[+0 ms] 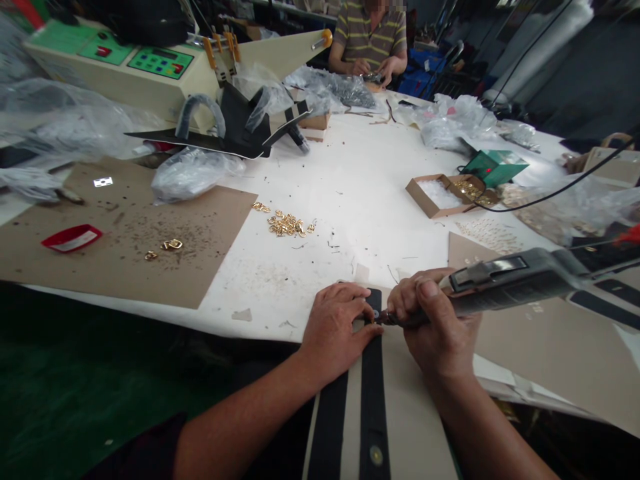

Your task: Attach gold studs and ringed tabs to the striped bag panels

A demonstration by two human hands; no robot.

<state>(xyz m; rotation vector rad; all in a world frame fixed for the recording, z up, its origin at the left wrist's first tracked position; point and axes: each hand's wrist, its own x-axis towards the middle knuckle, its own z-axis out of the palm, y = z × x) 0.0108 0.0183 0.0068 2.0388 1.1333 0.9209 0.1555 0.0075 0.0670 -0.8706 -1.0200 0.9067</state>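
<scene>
My right hand (440,320) is wrapped round a dark power tool (515,280), its tip pointing left. That tip meets a small round fitting (375,315) near the far end of a black strap (374,400). My left hand (343,327) rests over the strap, thumb and fingertips on either side of the fitting; whether they pinch anything is too small to tell. The strap lies on a beige panel (410,413) at the table's front edge. A brass-coloured round piece (376,456) sits lower on the strap.
Gold metal pieces (287,225) lie on the white table (350,180). Left are a brown board (200,267), a red tray (73,238) and a machine (150,67). An open cardboard box (433,197) stands right, under a black cable (555,193). A person (370,40) works opposite.
</scene>
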